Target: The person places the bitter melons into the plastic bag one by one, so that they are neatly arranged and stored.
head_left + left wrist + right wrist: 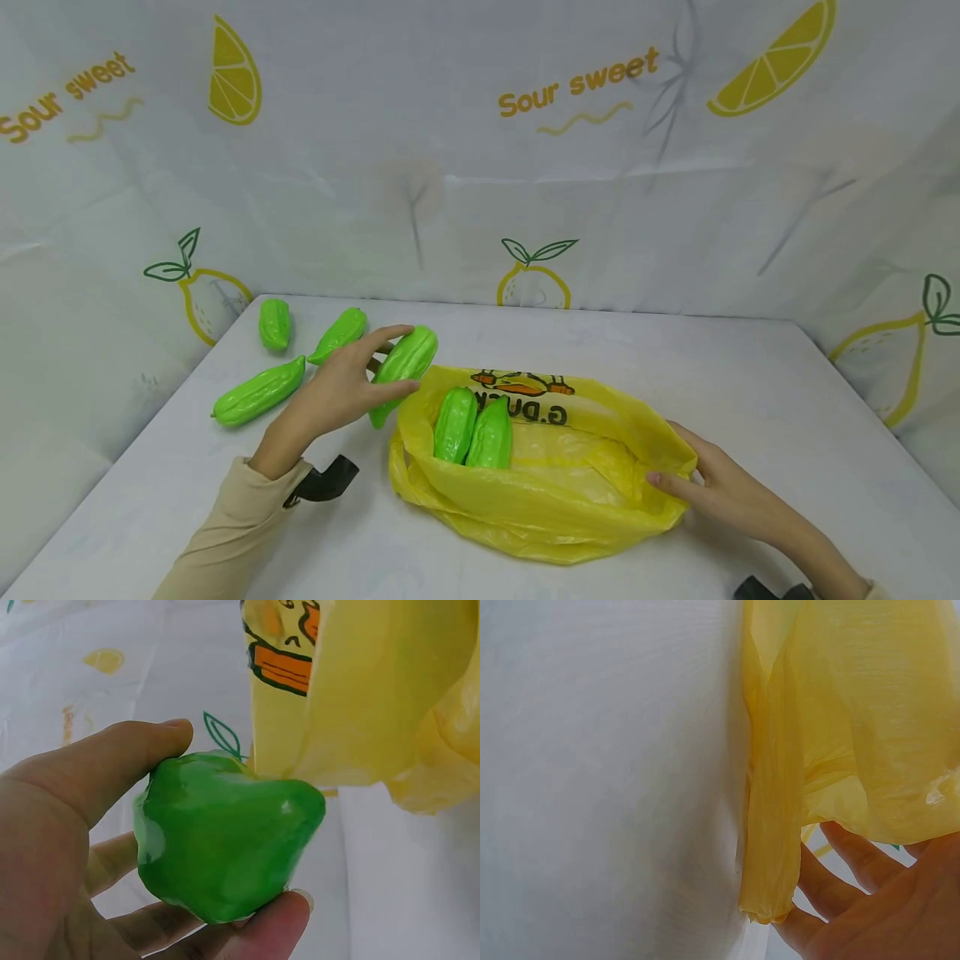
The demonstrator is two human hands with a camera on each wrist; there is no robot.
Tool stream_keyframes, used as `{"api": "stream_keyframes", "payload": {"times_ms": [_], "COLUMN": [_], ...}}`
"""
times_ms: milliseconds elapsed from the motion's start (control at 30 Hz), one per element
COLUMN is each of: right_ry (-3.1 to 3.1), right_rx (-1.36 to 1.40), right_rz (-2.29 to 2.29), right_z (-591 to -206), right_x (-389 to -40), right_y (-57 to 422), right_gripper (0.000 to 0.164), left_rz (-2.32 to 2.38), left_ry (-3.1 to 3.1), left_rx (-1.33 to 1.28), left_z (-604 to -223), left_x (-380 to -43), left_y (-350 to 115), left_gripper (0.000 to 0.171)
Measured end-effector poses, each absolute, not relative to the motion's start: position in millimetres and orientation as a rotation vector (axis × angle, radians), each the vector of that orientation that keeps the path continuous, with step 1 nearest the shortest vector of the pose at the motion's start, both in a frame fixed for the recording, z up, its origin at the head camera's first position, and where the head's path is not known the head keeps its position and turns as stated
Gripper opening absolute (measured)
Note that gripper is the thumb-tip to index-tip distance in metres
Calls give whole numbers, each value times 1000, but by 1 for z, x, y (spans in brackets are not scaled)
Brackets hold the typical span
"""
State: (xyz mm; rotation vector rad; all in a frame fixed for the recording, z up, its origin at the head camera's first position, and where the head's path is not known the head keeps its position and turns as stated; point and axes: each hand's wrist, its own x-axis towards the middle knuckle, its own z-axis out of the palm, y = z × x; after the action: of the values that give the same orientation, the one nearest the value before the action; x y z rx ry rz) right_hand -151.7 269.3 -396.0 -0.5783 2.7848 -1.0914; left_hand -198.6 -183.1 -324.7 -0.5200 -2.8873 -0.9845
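Note:
A glossy, ridged green bitter melon (408,360) is in my left hand (336,392), held between thumb and fingers. It hangs at the left rim of a yellow plastic bag (540,500), overlapping that rim in the head view. The left wrist view shows the melon's (225,832) blunt end, with the bag (360,690) just beyond it. My right hand (738,492) grips the bag's right edge, thumb at the mouth and fingers behind the plastic (776,787). Inside the wide mouth lie two more bitter melons, one on the left (454,425) and one beside it (491,437).
Three bitter melons lie at the left of the white table: a long one (258,392) nearest, a short one (274,323) at the far corner, another (341,333) behind my left hand. A white printed cloth (450,200) hangs along the table's back edge.

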Motion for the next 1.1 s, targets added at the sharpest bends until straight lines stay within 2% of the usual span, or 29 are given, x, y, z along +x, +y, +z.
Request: {"api": "stream_keyframes", "payload": {"times_ms": [600, 1100], "right_ry": [2785, 2783], "right_rx": [-604, -590], "right_rz": [-1106, -1106], "right_z": [-396, -396], "right_x": [-151, -151], "right_y": [269, 269], "right_gripper": [57, 56], "left_rz": [-1095, -1255], "left_ry": [-2785, -2863], "left_rx": [-685, -788], "left_z": [-314, -323], "left_x": [-183, -177], "left_y": [-165, -143], "left_gripper": [70, 67]}}
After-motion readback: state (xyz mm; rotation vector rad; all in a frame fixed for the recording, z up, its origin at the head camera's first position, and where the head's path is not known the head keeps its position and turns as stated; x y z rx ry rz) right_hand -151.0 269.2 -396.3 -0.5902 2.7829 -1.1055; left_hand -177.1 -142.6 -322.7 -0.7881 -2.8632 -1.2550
